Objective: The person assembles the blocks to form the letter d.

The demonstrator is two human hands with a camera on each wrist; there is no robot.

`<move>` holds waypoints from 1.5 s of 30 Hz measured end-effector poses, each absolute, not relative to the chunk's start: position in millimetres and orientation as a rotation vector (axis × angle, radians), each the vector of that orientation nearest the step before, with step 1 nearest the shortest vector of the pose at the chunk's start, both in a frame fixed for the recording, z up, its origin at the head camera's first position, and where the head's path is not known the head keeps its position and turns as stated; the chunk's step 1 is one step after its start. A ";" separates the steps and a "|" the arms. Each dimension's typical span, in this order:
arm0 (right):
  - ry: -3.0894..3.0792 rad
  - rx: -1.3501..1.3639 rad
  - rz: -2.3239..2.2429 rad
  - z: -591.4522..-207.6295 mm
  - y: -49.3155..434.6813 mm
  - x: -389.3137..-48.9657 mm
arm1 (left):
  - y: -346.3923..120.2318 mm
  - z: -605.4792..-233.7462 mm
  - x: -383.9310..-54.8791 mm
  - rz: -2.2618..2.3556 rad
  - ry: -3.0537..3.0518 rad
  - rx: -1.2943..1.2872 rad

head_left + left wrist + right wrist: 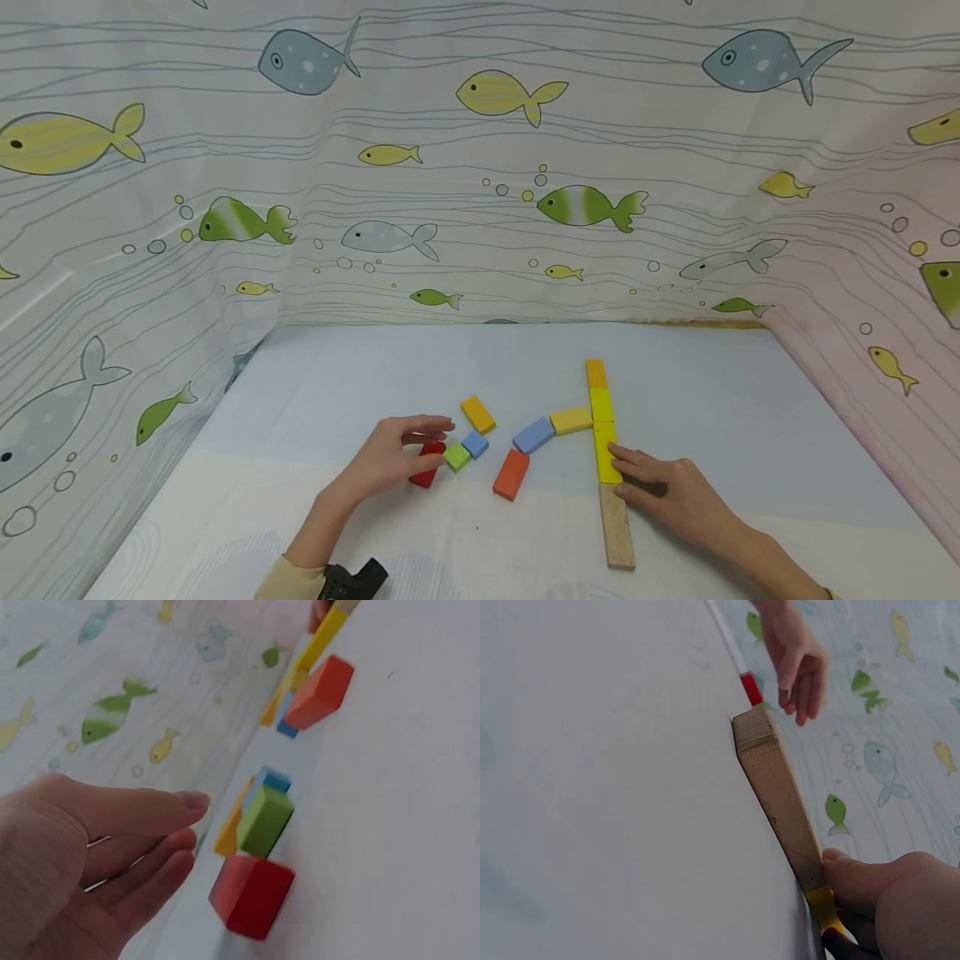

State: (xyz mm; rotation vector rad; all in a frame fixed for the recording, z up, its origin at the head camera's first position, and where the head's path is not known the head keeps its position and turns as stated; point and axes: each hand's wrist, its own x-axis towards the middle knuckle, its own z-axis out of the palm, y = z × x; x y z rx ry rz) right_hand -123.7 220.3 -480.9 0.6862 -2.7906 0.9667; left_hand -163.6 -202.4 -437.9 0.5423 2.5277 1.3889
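My left hand hovers by a dark red block, thumb and fingers apart with nothing between them. In the head view it partly covers that block. Touching corner to corner beyond it are a small green block and a small blue block. My right hand lies along the right side of a straight row, fingertips against a long yellow block. Its thumb touches near the joint with a plain wooden block. Farther up the row are a shorter yellow block and an orange-yellow one.
A pale yellow block meets the row's left side, followed by a longer blue block and an orange-red block in a bent line. An orange-yellow block lies behind the small blue one. Fish-print cloth hangs behind the white table.
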 end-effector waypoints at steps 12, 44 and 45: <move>-2.760 0.711 0.955 -484.9 221.6 -124.9 | -238.1 -451.1 -175.1 1.303 2.449 0.562; -2.784 0.696 0.968 -482.3 220.5 -124.4 | -246.4 -453.9 -175.9 1.252 2.366 0.623; -2.778 0.701 0.974 -482.6 220.1 -124.3 | -246.2 -453.4 -175.5 1.249 2.373 0.618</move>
